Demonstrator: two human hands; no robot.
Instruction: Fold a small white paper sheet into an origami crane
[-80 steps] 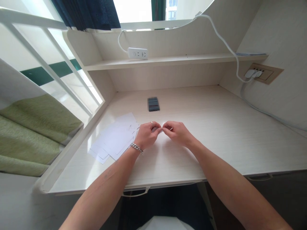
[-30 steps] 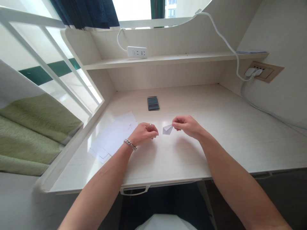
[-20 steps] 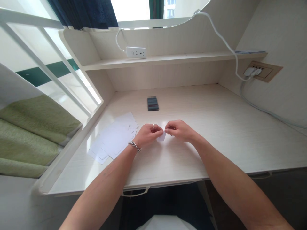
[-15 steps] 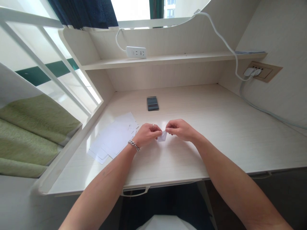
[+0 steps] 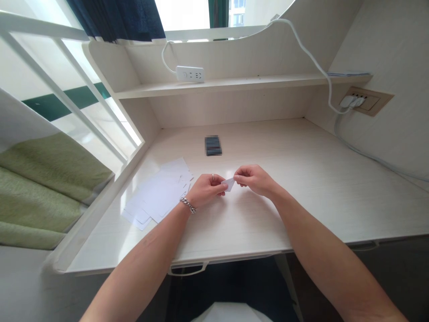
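Observation:
Between my hands is a small piece of folded white paper (image 5: 229, 184), pointed towards the right. My left hand (image 5: 207, 189), with a ring and a chain bracelet, pinches its left side between thumb and fingers. The fingertips of my right hand (image 5: 252, 177) close on its upper right corner. Both hands are just above the desk (image 5: 254, 228). Left of my left hand lie several loose white sheets of paper (image 5: 161, 190), partly overlapping. How the small paper's layers are folded is too fine to make out.
A dark, blurred-out rectangular object (image 5: 213, 146) lies beyond my hands. A white power strip (image 5: 190, 74) rests on the shelf (image 5: 234, 83) at the back. White cables run to a wall socket (image 5: 367, 100) on the right. A railing (image 5: 67, 98) borders the left side.
The folded paper has turned in my fingers, its right corner now pointing up and right. My right hand has shifted slightly right, and the left thumb now lies lower across the paper.

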